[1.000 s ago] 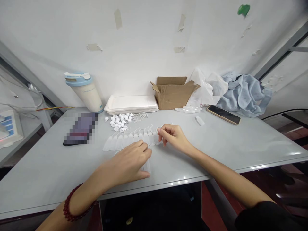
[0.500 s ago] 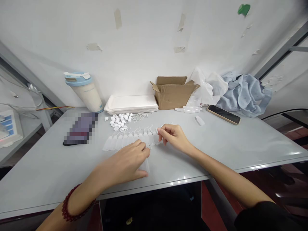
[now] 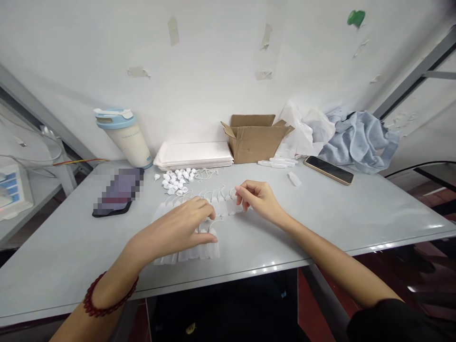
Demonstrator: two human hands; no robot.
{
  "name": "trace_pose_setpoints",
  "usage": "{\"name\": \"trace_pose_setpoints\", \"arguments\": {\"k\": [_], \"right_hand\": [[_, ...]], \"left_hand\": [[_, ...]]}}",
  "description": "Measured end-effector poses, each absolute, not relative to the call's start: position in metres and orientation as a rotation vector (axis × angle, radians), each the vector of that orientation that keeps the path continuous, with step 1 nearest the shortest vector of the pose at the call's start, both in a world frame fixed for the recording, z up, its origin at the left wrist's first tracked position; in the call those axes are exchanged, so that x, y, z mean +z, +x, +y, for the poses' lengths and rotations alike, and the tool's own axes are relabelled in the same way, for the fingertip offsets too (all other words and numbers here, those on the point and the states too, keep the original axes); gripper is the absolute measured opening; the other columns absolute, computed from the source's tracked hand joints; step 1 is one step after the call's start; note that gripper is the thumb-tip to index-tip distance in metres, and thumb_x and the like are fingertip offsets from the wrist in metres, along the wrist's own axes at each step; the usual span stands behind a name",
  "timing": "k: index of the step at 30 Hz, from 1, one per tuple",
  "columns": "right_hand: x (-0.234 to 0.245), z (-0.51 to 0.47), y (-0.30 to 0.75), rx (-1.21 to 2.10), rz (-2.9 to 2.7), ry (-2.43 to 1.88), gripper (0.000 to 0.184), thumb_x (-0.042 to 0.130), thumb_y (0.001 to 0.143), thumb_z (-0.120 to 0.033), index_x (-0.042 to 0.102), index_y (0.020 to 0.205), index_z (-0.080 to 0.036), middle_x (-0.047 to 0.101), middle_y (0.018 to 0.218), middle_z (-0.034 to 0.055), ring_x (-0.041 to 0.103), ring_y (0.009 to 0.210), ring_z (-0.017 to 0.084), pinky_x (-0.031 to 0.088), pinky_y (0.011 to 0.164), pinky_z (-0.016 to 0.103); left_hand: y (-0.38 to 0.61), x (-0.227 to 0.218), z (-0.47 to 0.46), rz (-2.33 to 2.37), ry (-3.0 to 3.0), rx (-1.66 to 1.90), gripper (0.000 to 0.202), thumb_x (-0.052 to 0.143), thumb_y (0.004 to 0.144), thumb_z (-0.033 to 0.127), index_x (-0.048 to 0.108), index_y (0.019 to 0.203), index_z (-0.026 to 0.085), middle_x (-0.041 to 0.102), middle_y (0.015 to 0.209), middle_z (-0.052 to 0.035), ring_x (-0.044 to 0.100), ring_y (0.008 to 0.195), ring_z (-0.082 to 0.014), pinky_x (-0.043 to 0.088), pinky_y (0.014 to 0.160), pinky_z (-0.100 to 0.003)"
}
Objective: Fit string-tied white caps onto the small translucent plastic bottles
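Two rows of small translucent plastic vials lie on the grey table [image 3: 338, 218]. The far row of vials [image 3: 223, 205] runs between my hands, and the near row of vials [image 3: 194, 251] lies below my left hand. My left hand [image 3: 178, 230] hovers over both rows with fingers curled together, its fingertips at the vial necks. My right hand [image 3: 258, 199] pinches the right end of the far row. A heap of small white caps [image 3: 176, 179] lies just behind the rows.
At the back stand a lidded cup [image 3: 124, 137], a stack of white sheets [image 3: 194, 154], an open cardboard box [image 3: 254, 137], a plastic bag and blue cloth [image 3: 356, 137]. A phone [image 3: 329, 169] lies back right, a dark blurred item [image 3: 117, 194] left. A loose vial [image 3: 295, 179] lies near the phone.
My left hand has moved up and left off the near row, which now shows below it. My right hand stays at the right end of the far row.
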State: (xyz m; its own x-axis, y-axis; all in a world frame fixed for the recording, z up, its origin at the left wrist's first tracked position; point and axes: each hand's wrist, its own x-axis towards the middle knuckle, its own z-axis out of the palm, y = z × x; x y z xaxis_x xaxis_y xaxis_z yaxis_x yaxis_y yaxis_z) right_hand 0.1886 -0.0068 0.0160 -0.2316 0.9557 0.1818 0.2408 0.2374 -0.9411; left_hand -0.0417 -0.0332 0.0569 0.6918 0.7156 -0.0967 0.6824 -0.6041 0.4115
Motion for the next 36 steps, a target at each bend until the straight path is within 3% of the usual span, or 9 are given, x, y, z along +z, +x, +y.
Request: {"name": "trace_pose_setpoints", "arguments": {"k": [5,8,11,14,17,21,26,32,36], "right_hand": [[0.02,0.002,0.199,0.923,-1.69,-1.183,0.036,0.052,0.086,-0.044,0.057,0.065,-0.016,0.064,0.063,0.0022,0.054,0.044,0.009,0.039,0.045,0.021],[0.021,0.014,0.214,0.667,-1.809,-1.275,0.031,0.05,0.087,-0.038,0.057,0.066,-0.016,0.064,0.061,0.0028,0.054,0.046,0.011,0.04,0.049,0.023],[0.022,0.031,0.237,0.307,-1.962,-1.419,0.021,0.05,0.084,-0.028,0.06,0.069,-0.016,0.066,0.063,0.0047,0.058,0.054,0.015,0.041,0.056,0.027],[0.023,0.047,0.263,0.179,-1.959,-1.544,0.019,0.049,0.084,-0.024,0.063,0.074,-0.016,0.07,0.07,0.0066,0.061,0.06,0.017,0.044,0.062,0.028],[0.025,0.056,0.286,0.102,-1.988,-1.732,0.015,0.053,0.081,-0.021,0.066,0.082,-0.015,0.072,0.08,0.0083,0.064,0.072,0.02,0.045,0.068,0.03],[0.025,0.06,0.311,-0.039,-1.995,-2.102,0.022,0.057,0.08,-0.019,0.066,0.099,-0.014,0.071,0.095,0.0111,0.065,0.086,0.024,0.045,0.071,0.03],[0.023,0.062,0.335,-0.108,-1.89,-2.396,0.033,0.064,0.077,-0.031,0.064,0.106,-0.015,0.068,0.103,0.0127,0.062,0.098,0.028,0.046,0.071,0.032],[0.024,0.066,0.347,0.346,-1.794,-2.575,0.048,0.07,0.07,-0.042,0.062,0.107,-0.012,0.069,0.088,0.0128,0.065,0.068,0.022,0.044,0.053,0.028],[0.024,0.067,0.338,0.375,-1.875,-2.556,0.041,0.069,0.072,-0.035,0.063,0.107,-0.014,0.07,0.08,0.0081,0.065,0.068,0.02,0.043,0.056,0.027]], "left_hand": [[-0.045,0.052,-0.016,1.317,2.497,0.323,0.02,0.046,0.091,0.038,0.056,0.091,0.02,0.059,0.097,-0.0057,0.053,0.095,-0.0243,0.042,0.079,-0.035],[-0.048,0.044,0.0,1.46,2.532,0.527,0.022,0.039,0.091,0.03,0.056,0.087,0.018,0.06,0.094,-0.0082,0.051,0.094,-0.0261,0.043,0.079,-0.039],[-0.055,0.032,0.017,1.542,2.554,0.703,0.024,0.036,0.089,0.025,0.059,0.092,0.016,0.062,0.098,-0.0103,0.05,0.099,-0.0277,0.043,0.085,-0.043],[-0.064,0.019,0.032,1.539,2.588,0.763,0.03,0.033,0.088,0.019,0.061,0.099,0.014,0.062,0.102,-0.0113,0.049,0.105,-0.0277,0.04,0.094,-0.045],[-0.069,0.008,0.043,1.499,2.61,0.745,0.035,0.033,0.086,0.014,0.062,0.105,0.015,0.061,0.115,-0.0103,0.045,0.111,-0.0275,0.038,0.099,-0.045],[-0.071,-0.002,0.056,1.568,2.591,0.62,0.042,0.036,0.08,0.008,0.064,0.11,0.017,0.048,0.139,-0.0069,0.034,0.123,-0.0331,0.035,0.1,-0.052],[-0.07,-0.01,0.071,1.596,2.534,0.503,0.048,0.037,0.077,0.004,0.063,0.115,0.019,0.054,0.135,-0.006,0.038,0.122,-0.0324,0.037,0.097,-0.051],[-0.071,-0.017,0.075,1.578,2.578,0.423,0.056,0.039,0.071,0.003,0.063,0.117,0.023,0.055,0.134,-0.0049,0.037,0.125,-0.0347,0.035,0.097,-0.053],[-0.069,-0.016,0.073,1.573,2.595,0.4,0.058,0.038,0.069,0.002,0.062,0.118,0.022,0.057,0.131,-0.0062,0.039,0.123,-0.0341,0.035,0.097,-0.053]]}}
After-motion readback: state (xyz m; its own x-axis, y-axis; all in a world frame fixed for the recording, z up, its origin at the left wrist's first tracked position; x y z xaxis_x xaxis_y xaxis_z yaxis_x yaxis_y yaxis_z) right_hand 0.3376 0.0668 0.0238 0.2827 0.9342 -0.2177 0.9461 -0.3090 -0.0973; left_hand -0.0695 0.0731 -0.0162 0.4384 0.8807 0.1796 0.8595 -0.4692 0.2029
